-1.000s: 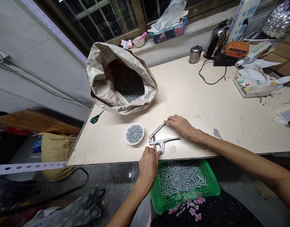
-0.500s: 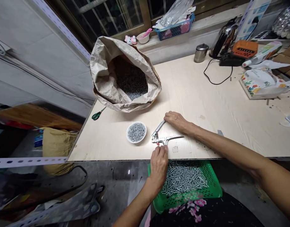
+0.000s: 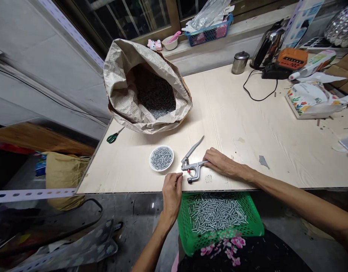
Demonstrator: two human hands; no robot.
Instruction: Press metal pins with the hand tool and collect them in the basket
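Grey metal snap pliers [image 3: 196, 168], with a spring and a small red part at the head, lie near the table's front edge, their handles spread. My right hand [image 3: 221, 163] is closed round the end of the lower handle; the upper handle stands free. Just left of the pliers' head is my left hand [image 3: 172, 190], thumb and fingertips pressed together. Whatever it may pinch is too small to make out. A white bowl [image 3: 161, 169] full of small silvery screw-like pieces [image 3: 162, 157] stands beyond the left hand.
Behind the bowl stands an open sack [image 3: 179, 126] of dark metal pieces. Green-handled scissors [image 3: 112, 138] lie at left. A green basket [image 3: 259, 226] of silvery screws sits below the table edge. At right are a tissue pack [image 3: 310, 98], kettle [image 3: 269, 43], steel canister [image 3: 240, 63] and cord.
My right hand has gone from the upper handle to the lower one. My left hand has left the pliers' lower jaw and moved left toward the bowl.
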